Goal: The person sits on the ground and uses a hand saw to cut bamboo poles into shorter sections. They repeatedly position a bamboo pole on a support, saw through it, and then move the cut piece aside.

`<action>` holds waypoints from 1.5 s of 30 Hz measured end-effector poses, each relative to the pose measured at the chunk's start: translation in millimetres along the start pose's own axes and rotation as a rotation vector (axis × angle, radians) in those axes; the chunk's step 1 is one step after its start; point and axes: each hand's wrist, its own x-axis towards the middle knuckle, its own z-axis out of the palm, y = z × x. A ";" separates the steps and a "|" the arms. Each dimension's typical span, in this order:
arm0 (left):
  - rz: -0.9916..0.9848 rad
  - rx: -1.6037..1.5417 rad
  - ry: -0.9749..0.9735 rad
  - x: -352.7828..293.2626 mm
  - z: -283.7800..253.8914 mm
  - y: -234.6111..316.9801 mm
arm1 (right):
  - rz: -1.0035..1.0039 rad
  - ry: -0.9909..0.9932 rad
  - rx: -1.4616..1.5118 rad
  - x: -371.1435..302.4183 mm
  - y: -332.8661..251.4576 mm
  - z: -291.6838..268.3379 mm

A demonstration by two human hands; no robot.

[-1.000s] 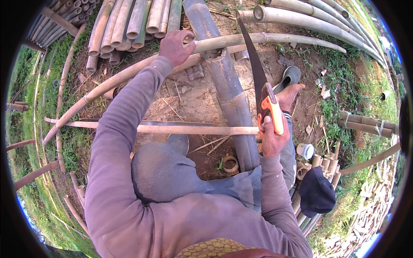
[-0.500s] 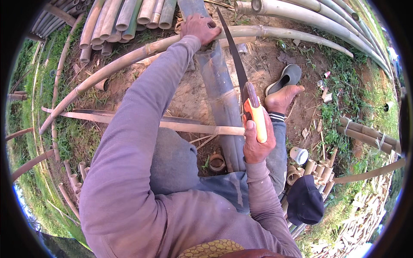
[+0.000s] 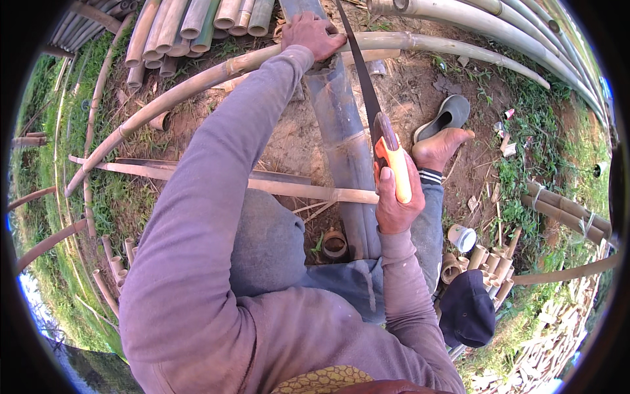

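In my right hand (image 3: 400,200) is a handsaw (image 3: 394,157) with an orange and dark handle. Its long dark blade points away and passes across the curved bamboo pole (image 3: 426,43); whether it touches the pole I cannot tell. My left hand (image 3: 312,34) is closed over that pole, just left of the blade, with some fingers hidden from view. Beneath the pole a thick grey beam (image 3: 344,141) runs from the far side toward my lap. A split bamboo strip (image 3: 289,188) lies across this beam, near my bent knee.
Stacked bamboo poles (image 3: 197,23) lie at the far left, with longer ones (image 3: 472,20) at the far right. My bare foot (image 3: 443,150) is beside a grey shoe (image 3: 453,113). A white cup (image 3: 461,238), short bamboo pieces (image 3: 492,262) and a dark cap (image 3: 467,308) are at right.
The whole scene has shifted slightly in view. The saw has slid a little away from me along its length, with my right hand on it. My left hand keeps its place on the pole.
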 end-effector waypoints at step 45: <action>-0.032 0.197 -0.382 -56.8 -78.4 -107.5 | 0.232 -0.055 0.124 44.1 -34.2 28.9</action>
